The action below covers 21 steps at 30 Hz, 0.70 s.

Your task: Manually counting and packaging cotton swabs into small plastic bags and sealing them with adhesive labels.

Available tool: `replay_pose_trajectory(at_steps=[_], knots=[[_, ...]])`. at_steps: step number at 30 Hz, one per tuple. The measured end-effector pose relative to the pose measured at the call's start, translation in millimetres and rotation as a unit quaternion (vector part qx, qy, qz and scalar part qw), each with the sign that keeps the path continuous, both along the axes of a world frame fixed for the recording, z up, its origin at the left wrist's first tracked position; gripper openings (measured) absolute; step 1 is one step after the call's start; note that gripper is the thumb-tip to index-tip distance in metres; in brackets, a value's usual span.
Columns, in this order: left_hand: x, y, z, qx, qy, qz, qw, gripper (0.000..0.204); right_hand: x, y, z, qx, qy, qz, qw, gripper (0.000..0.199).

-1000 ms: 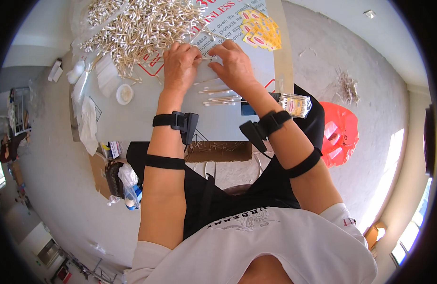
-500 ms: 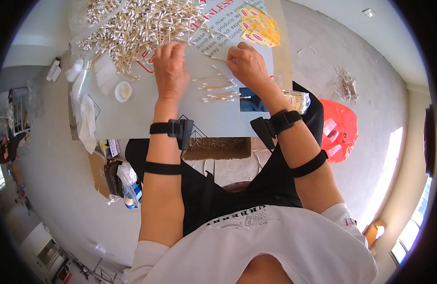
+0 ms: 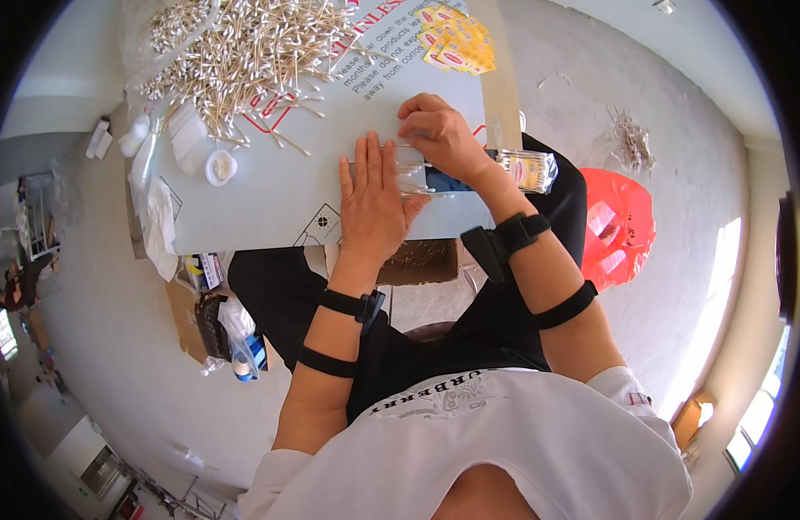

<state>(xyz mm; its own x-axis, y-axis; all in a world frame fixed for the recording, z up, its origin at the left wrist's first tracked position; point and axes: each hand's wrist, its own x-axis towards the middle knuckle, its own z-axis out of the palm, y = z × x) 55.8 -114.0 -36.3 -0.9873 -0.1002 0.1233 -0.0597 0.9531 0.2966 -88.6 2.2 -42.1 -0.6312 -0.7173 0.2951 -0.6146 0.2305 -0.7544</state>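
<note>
My left hand (image 3: 371, 195) lies flat on the grey tabletop (image 3: 270, 204), fingers stretched out and thumb pointing right. It partly covers a small row of cotton swabs (image 3: 413, 179) and touches their left ends. Just right of it, my right hand (image 3: 448, 143) hovers at the far side of the row with its fingers curled in. What those fingers pinch, if anything, is hidden. The swabs' right ends reach onto a dark patch (image 3: 448, 181) on the tabletop. Toward the far left spreads a big heap of loose cotton swabs (image 3: 253, 56).
Yellow printed cards (image 3: 459, 43) lie at the far right. A clear packet of swabs (image 3: 532, 170) sits at the right edge. A round white tub (image 3: 221, 167) and crumpled plastic (image 3: 160, 230) are at left. Below the table edge stands a cardboard box (image 3: 417, 262); a red bag (image 3: 617, 227) lies right.
My left hand has come from the heap toward me and right, flattening beside the row of swabs. My right hand has moved slightly nearer. Several swabs now lie loose at the heap's near edge.
</note>
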Motion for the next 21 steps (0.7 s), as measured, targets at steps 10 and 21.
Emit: replay_pose_trajectory(at_steps=[10, 21], knots=[[-20.3, -14.8, -9.3, 0.283, 0.198, 0.087, 0.934, 0.059, 78.0, 9.8, -0.4, -0.229, -0.186, -0.268, 0.917, 0.032], [-26.4, 0.7, -6.9, 0.547, 0.222, 0.113, 0.8, 0.056, 66.4, -7.3, -15.5, -0.306, -0.26, -0.245, 0.883, 0.038]])
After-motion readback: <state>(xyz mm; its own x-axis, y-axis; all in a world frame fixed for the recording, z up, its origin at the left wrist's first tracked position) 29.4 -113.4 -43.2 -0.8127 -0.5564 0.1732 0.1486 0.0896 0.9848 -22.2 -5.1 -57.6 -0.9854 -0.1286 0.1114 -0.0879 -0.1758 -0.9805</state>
